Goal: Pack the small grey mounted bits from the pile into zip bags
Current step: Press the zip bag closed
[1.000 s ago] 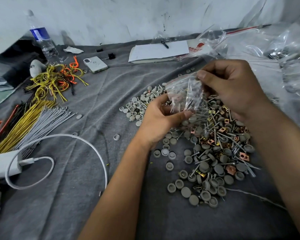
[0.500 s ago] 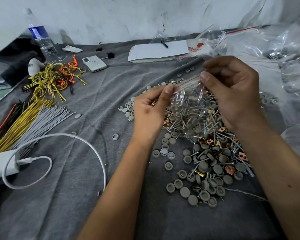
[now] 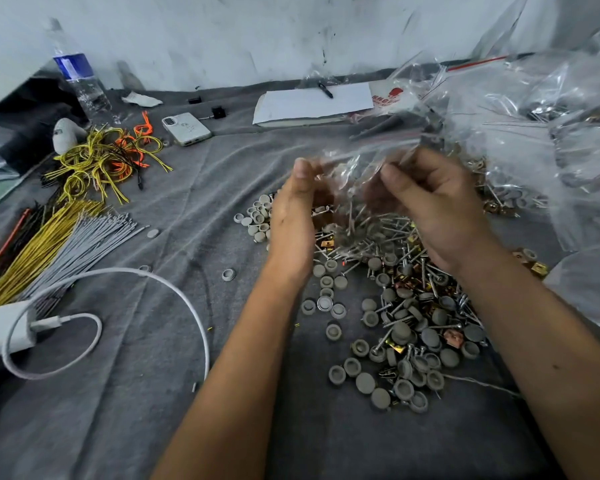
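You have a grey cloth (image 3: 146, 393) under everything, with a pile of dull grey round bits (image 3: 406, 334) at lower centre, silver shanks and coppery-gold flecks mixed in. The zip bag (image 3: 352, 188) you hold is clear. At left lie yellow wires (image 3: 94, 164) tangled with orange and black, then straight yellow and grey bundles (image 3: 84, 244). A white cable (image 3: 174, 289) loops at lower left. The bottle (image 3: 80, 84) at upper left wears a blue label; the paper (image 3: 312, 102) at top centre is white.
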Demonstrator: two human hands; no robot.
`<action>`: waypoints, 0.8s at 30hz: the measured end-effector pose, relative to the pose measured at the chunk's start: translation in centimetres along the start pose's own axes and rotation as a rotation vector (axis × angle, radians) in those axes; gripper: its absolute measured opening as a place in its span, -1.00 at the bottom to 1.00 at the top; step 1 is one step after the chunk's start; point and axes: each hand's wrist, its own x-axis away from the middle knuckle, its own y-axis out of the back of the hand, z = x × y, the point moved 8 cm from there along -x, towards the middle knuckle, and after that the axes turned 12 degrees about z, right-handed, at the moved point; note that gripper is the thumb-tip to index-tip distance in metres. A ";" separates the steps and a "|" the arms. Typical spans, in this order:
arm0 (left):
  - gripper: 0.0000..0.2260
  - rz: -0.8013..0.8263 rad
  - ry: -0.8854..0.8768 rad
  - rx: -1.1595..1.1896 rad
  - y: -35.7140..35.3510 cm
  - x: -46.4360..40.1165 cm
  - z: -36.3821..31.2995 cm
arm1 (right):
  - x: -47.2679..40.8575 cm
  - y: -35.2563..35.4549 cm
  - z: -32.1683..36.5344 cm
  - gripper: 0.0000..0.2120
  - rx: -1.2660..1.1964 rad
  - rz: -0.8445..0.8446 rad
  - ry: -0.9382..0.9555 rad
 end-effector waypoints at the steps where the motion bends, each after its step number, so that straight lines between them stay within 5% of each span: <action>1: -0.23 0.047 0.022 -0.004 -0.4 -0.1 0.4 | 0.1 -0.1 -0.2 -0.91 0.000 0.003 -0.015; 3: -0.20 0.128 0.034 -0.002 -1.2 -0.2 0.8 | 0.2 -0.1 0.0 -0.92 -0.035 -0.025 0.018; 12: -0.77 0.157 -0.028 -0.081 -1.6 -0.1 0.5 | 0.2 0.1 -0.5 -0.95 -0.071 -0.054 -0.035; 24: -0.79 0.145 0.014 0.077 -1.1 -0.3 1.2 | 0.3 1.2 -0.7 -0.94 -0.093 -0.128 -0.074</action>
